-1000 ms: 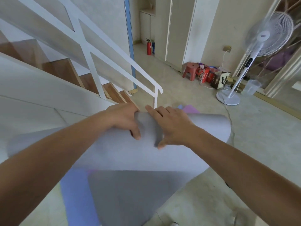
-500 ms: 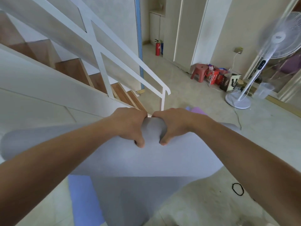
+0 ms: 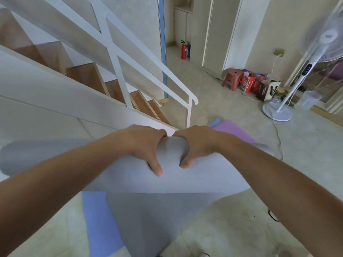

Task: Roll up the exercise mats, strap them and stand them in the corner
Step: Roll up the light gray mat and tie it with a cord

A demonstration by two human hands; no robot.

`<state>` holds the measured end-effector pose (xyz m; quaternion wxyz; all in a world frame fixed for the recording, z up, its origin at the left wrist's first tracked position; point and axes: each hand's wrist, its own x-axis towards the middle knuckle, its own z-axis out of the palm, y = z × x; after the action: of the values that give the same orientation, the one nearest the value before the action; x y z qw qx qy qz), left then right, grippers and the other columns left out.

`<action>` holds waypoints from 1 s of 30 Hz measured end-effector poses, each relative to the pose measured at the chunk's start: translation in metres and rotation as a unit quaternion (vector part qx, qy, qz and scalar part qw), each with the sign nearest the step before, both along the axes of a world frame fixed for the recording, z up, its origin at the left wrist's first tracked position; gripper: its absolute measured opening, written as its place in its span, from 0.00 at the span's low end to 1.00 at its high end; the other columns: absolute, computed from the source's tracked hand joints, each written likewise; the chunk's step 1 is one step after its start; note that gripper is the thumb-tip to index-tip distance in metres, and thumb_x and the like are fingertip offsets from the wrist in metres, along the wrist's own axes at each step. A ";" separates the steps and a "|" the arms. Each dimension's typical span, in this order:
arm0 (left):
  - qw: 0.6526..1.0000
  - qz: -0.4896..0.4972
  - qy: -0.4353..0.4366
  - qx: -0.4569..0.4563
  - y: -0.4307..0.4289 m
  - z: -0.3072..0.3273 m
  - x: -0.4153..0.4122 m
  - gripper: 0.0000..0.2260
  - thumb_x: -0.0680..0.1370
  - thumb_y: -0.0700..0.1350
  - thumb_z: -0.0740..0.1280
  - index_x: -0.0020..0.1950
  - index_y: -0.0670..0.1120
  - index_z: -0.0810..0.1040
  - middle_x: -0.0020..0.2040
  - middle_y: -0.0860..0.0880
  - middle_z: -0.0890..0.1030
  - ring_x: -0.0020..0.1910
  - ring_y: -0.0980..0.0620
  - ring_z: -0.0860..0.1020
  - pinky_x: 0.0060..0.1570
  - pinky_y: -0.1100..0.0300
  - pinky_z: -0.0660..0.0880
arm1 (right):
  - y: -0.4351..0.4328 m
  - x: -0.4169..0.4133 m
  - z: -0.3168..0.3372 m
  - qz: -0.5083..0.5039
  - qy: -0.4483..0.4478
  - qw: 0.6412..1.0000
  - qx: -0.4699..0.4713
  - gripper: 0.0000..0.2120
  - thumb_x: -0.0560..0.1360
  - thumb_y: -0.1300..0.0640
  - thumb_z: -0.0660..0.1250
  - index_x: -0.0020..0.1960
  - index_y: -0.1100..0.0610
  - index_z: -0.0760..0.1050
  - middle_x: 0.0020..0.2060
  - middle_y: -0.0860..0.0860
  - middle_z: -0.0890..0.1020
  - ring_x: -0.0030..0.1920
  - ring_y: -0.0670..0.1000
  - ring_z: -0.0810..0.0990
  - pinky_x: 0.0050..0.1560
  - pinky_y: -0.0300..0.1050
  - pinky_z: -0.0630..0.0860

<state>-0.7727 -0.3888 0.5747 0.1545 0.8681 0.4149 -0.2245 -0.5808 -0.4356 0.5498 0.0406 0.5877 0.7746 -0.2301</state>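
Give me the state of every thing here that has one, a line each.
Grey mat: partly rolled, the rest flat on the floor.
Left hand: grips the rolled part.
Right hand: grips the rolled part beside the left hand.
Blue mat: flat, partly under the grey mat.
Purple mat: flat, beyond the rolled part.
Fan: upright.
Red stool: upright.
Fire extinguisher: upright.

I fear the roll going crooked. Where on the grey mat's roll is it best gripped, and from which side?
Grip the grey mat's roll from above, fingers over the far side and thumbs on the near side, as the left hand and right hand do now. The roll is long and both hands sit mid-length, so a wider hold would probably steady its ends.
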 end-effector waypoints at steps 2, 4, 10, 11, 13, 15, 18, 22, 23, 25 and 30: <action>0.989 -0.043 0.009 0.143 -0.005 0.000 0.005 0.32 0.59 0.66 0.76 0.56 0.54 0.70 0.47 0.56 0.77 0.45 0.51 0.77 0.42 0.55 0.73 | 0.005 0.002 0.004 -0.008 0.019 1.000 -0.005 0.33 0.60 0.39 0.79 0.62 0.40 0.70 0.52 0.39 0.79 0.55 0.49 0.78 0.54 0.48 0.75; 0.992 0.013 -0.016 0.124 0.005 -0.003 0.000 0.29 0.58 0.63 0.77 0.52 0.53 0.74 0.45 0.55 0.78 0.43 0.52 0.78 0.43 0.55 0.77 | 0.004 0.001 0.002 0.001 -0.016 1.000 0.024 0.47 0.60 0.36 0.78 0.74 0.39 0.60 0.65 0.41 0.75 0.64 0.50 0.74 0.60 0.49 0.73; 0.940 0.198 -0.147 -0.234 0.026 -0.008 -0.024 0.28 0.59 0.49 0.83 0.57 0.46 0.82 0.49 0.48 0.86 0.46 0.47 0.86 0.53 0.44 0.82 | -0.002 -0.006 -0.025 0.074 -0.144 0.967 0.196 0.51 0.62 0.33 0.73 0.77 0.45 0.52 0.64 0.48 0.73 0.62 0.53 0.74 0.56 0.50 0.73; 0.939 0.197 -0.142 -0.245 0.025 -0.008 -0.023 0.27 0.60 0.49 0.83 0.57 0.46 0.82 0.49 0.48 0.86 0.47 0.46 0.86 0.54 0.44 0.82 | 0.001 -0.007 -0.022 0.072 -0.135 0.970 0.189 0.45 0.63 0.34 0.73 0.74 0.43 0.57 0.59 0.46 0.76 0.57 0.52 0.77 0.51 0.49 0.74; 0.958 0.160 -0.116 -0.208 0.022 -0.002 -0.018 0.29 0.63 0.54 0.82 0.60 0.49 0.79 0.54 0.51 0.84 0.50 0.48 0.84 0.56 0.48 0.81 | 0.007 -0.007 -0.015 0.061 -0.109 0.981 0.149 0.36 0.62 0.35 0.73 0.66 0.41 0.65 0.48 0.43 0.79 0.47 0.51 0.79 0.44 0.47 0.74; 0.995 0.067 -0.046 -0.061 0.015 0.005 -0.011 0.36 0.62 0.62 0.79 0.65 0.54 0.71 0.58 0.56 0.79 0.54 0.52 0.80 0.53 0.54 0.77 | 0.015 -0.005 -0.006 0.034 -0.066 0.995 0.071 0.31 0.60 0.37 0.76 0.59 0.40 0.69 0.41 0.41 0.77 0.44 0.49 0.77 0.43 0.46 0.73; 0.977 -0.057 0.045 0.199 0.001 -0.001 -0.002 0.40 0.61 0.70 0.74 0.65 0.51 0.67 0.52 0.53 0.77 0.48 0.48 0.79 0.43 0.56 0.70 | 0.027 -0.001 0.005 0.008 -0.014 1.000 0.012 0.30 0.58 0.39 0.78 0.57 0.41 0.71 0.43 0.39 0.78 0.47 0.47 0.78 0.45 0.45 0.74; 0.978 0.040 -0.008 0.204 0.015 -0.003 -0.007 0.30 0.60 0.63 0.75 0.56 0.52 0.72 0.43 0.54 0.76 0.41 0.50 0.76 0.40 0.58 0.71 | 0.024 -0.003 -0.007 0.035 -0.077 0.991 0.103 0.53 0.60 0.34 0.77 0.77 0.41 0.52 0.66 0.42 0.72 0.64 0.51 0.74 0.58 0.49 0.73; 0.982 0.071 -0.024 0.171 0.022 0.000 -0.011 0.28 0.59 0.62 0.77 0.53 0.52 0.73 0.43 0.55 0.76 0.42 0.51 0.76 0.40 0.58 0.72 | 0.021 -0.005 -0.014 0.050 -0.113 0.982 0.146 0.60 0.59 0.32 0.76 0.79 0.44 0.44 0.72 0.46 0.66 0.69 0.52 0.69 0.64 0.51 0.71; 0.988 0.112 -0.059 0.091 0.034 0.009 -0.016 0.26 0.57 0.61 0.80 0.47 0.52 0.75 0.45 0.56 0.77 0.45 0.52 0.77 0.42 0.57 0.75 | 0.018 -0.009 -0.025 0.055 -0.155 0.961 0.221 0.65 0.58 0.31 0.76 0.79 0.48 0.39 0.74 0.50 0.63 0.71 0.55 0.67 0.68 0.53 0.67; 0.977 0.145 -0.154 -0.017 0.053 0.043 -0.023 0.23 0.57 0.58 0.83 0.47 0.54 0.79 0.46 0.54 0.81 0.45 0.53 0.81 0.48 0.52 0.81 | 0.041 -0.011 0.004 0.032 -0.105 0.939 0.325 0.44 0.65 0.44 0.74 0.76 0.47 0.60 0.60 0.51 0.77 0.58 0.57 0.77 0.51 0.50 0.75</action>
<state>-0.7955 -0.3359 0.6173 0.2624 0.8198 0.5040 -0.0706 -0.5914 -0.3942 0.5541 -0.0636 0.5648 0.8168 0.0987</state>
